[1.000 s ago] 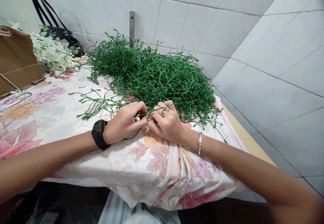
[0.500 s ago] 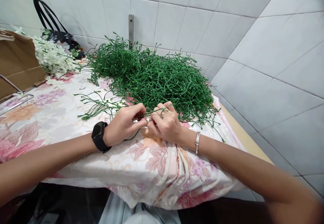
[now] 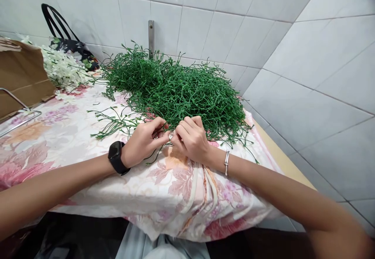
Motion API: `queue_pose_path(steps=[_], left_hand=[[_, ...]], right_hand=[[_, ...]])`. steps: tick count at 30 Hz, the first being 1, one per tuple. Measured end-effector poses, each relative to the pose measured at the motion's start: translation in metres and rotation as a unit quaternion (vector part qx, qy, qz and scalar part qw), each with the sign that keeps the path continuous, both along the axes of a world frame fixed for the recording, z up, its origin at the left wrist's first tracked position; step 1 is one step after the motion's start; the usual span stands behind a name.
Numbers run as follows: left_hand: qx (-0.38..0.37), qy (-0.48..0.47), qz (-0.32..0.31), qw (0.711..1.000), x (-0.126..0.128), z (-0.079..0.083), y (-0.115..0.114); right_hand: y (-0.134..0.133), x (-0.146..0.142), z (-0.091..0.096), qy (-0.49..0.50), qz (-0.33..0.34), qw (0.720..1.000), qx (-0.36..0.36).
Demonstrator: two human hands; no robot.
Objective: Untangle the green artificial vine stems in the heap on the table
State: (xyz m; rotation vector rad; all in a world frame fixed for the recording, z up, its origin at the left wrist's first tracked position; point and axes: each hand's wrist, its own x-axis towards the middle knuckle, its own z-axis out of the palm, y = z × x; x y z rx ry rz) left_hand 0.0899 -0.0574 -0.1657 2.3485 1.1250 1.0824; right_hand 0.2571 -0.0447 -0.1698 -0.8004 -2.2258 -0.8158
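A big heap of thin green plastic stems lies on the floral tablecloth against the tiled wall. My left hand, with a black watch on the wrist, and my right hand, with a silver bangle, meet fingertip to fingertip at the heap's near edge. Both are closed in a pinch on a thin green stem that trails down below them. A few loose green sprigs lie just left of my left hand.
A pile of white artificial flowers and a dark floral bag sit at the back left. A brown cardboard box and a metal wire frame stand at the left edge. A tiled wall closes off the right side.
My hands have stayed in place, with the fingers working the stem. My right fingers have curled tighter toward the left hand. The view has tilted slightly down.
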Motion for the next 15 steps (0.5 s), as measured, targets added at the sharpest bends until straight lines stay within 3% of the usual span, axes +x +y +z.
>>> queue_pose_path(steps=[15], left_hand=[[0.075, 0.074, 0.021, 0.994, 0.0017, -0.0034, -0.0003]], right_hand=[[-0.0008, -0.0024, -0.0022, -0.032, -0.034, 0.999, 0.011]])
